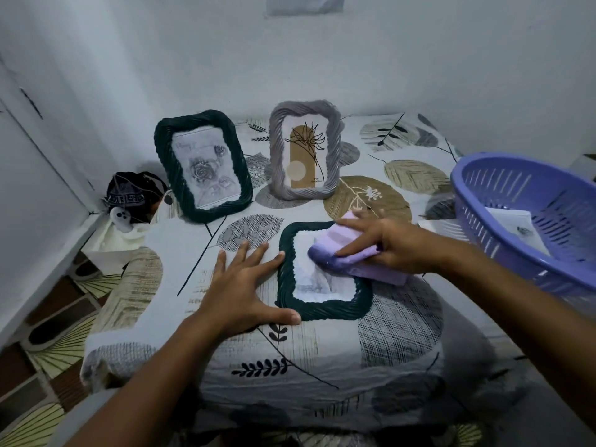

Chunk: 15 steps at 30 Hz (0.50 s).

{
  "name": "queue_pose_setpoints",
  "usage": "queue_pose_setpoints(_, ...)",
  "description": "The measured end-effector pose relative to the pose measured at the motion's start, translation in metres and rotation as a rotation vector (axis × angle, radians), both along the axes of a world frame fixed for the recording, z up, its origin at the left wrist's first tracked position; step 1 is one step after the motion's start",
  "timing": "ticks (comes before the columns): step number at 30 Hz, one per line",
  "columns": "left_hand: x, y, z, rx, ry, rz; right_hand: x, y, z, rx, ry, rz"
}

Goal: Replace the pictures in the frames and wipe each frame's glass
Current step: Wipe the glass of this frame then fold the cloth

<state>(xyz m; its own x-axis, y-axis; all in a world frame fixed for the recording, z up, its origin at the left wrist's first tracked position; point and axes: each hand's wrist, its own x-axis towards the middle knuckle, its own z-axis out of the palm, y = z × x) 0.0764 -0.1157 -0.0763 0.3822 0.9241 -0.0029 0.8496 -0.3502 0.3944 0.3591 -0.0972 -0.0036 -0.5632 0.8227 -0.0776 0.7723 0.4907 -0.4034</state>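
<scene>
Both forearms reach in from the lower edge toward a dark green frame (322, 272) lying flat at picture centre, mid-wipe.

Laid face up on the leaf-print sheet (322, 350), this frame gives the cloth a level surface; its rope-like woven border looks ridged and its glass shows a pale picture. Spread flat with fingers apart, the left hand (248, 285) braces the frame's left edge, likely to stop it sliding. Pressing with fingers out straight, the right hand (387, 243) holds a soft folded lilac cloth (351, 256) on the upper right of the glass. Behind, toward upper centre, 2 frames stand upright: another dark green frame (203, 166) with a rose drawing, and a grey twisted frame (304, 153) with a plant print. At the right edge a slotted purple plastic basket (529, 221) holds what seem to be spare prints, within reach.
</scene>
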Motion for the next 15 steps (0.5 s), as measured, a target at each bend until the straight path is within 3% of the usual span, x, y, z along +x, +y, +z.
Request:
queue_pose_setpoints(5,0.000,0.000,0.001,-0.002,-0.014,0.000,0.005,-0.016,-0.017,-0.232,0.157,-0.073)
queue_pose_setpoints(9,0.001,-0.001,0.001,-0.012,-0.013,0.005,-0.010,-0.020,-0.017,-0.165,0.356,-0.294)
queue_pose_setpoints(12,0.001,0.000,0.001,-0.014,-0.005,0.006,-0.031,-0.022,-0.029,0.023,0.059,-0.462)
queue_pose_setpoints(15,0.000,0.000,0.001,-0.009,-0.009,0.004,-0.046,-0.025,-0.043,-0.052,-0.142,-0.476)
